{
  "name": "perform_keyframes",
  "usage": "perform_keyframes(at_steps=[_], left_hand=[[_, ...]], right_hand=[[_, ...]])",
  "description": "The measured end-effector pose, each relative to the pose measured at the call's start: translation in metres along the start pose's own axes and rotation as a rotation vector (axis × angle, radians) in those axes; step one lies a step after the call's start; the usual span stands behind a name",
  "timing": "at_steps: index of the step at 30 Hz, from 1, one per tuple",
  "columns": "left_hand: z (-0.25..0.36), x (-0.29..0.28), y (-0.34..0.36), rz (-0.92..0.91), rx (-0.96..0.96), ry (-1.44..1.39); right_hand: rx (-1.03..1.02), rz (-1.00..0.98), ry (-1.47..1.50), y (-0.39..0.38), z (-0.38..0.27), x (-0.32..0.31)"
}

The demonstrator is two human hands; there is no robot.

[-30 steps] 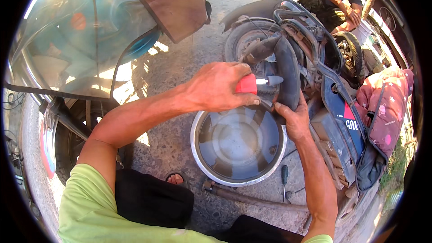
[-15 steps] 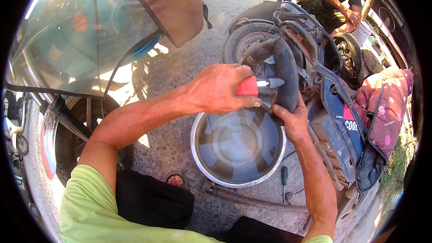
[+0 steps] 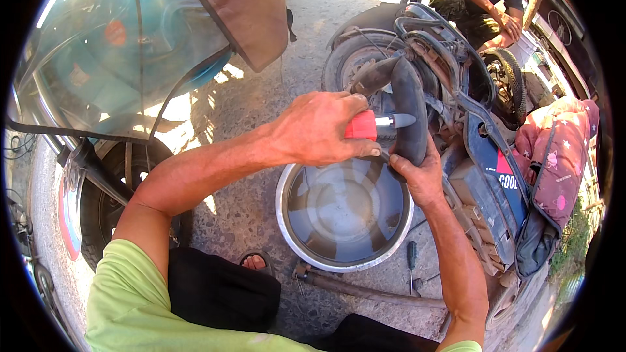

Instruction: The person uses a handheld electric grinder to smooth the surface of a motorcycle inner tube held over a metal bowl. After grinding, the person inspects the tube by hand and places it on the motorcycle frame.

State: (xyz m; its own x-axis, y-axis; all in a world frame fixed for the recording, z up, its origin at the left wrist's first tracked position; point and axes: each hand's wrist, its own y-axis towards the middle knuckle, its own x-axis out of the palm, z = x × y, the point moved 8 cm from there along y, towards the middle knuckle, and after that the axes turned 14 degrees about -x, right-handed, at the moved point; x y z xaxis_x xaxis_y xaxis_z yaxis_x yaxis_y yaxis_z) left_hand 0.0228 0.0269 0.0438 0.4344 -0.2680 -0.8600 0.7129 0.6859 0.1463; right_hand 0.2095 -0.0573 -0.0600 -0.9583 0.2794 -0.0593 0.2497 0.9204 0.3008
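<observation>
My left hand is closed around a red-bodied tool with a silver collar and a grey, tapered tip. The tip points right and lies against a black inner tube, which is bent over in a sharp fold. With its fingers behind the tube and its thumb in front, my right hand grips the lower end. Just below both hands sits a round metal basin of water; the tube is above its far rim.
Beyond the tube lies a partly dismantled motorbike. A screwdriver and a long bar lie on the ground by the basin. A covered motorbike stands left. Another person sits far right; a pink cloth hangs nearer.
The inner tube has shifted slightly left in my right hand. The red tool stays against it, in nearly the same place.
</observation>
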Motion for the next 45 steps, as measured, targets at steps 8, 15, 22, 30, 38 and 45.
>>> perform_keyframes(at_steps=[8, 15, 22, 30, 38, 45], left_hand=[[0.001, 0.002, 0.001, 0.038, 0.014, 0.04], [0.006, 0.004, 0.004, 0.006, -0.001, 0.033], [-0.003, -0.007, -0.004, 0.028, 0.008, 0.012], [-0.016, -0.002, -0.007, 0.007, -0.008, 0.035], [-0.016, 0.002, -0.005, -0.003, -0.023, 0.036], [-0.01, 0.002, -0.003, -0.029, -0.03, 0.016]], right_hand=[[-0.017, 0.011, -0.072, -0.001, 0.004, 0.001], [-0.041, 0.029, -0.053, -0.003, -0.005, 0.005], [0.012, 0.017, -0.068, -0.001, 0.001, -0.004], [0.013, 0.035, -0.033, -0.001, 0.004, -0.007], [0.021, 0.018, -0.028, 0.0, 0.004, -0.007], [0.02, 0.018, -0.009, 0.0, 0.003, -0.003]])
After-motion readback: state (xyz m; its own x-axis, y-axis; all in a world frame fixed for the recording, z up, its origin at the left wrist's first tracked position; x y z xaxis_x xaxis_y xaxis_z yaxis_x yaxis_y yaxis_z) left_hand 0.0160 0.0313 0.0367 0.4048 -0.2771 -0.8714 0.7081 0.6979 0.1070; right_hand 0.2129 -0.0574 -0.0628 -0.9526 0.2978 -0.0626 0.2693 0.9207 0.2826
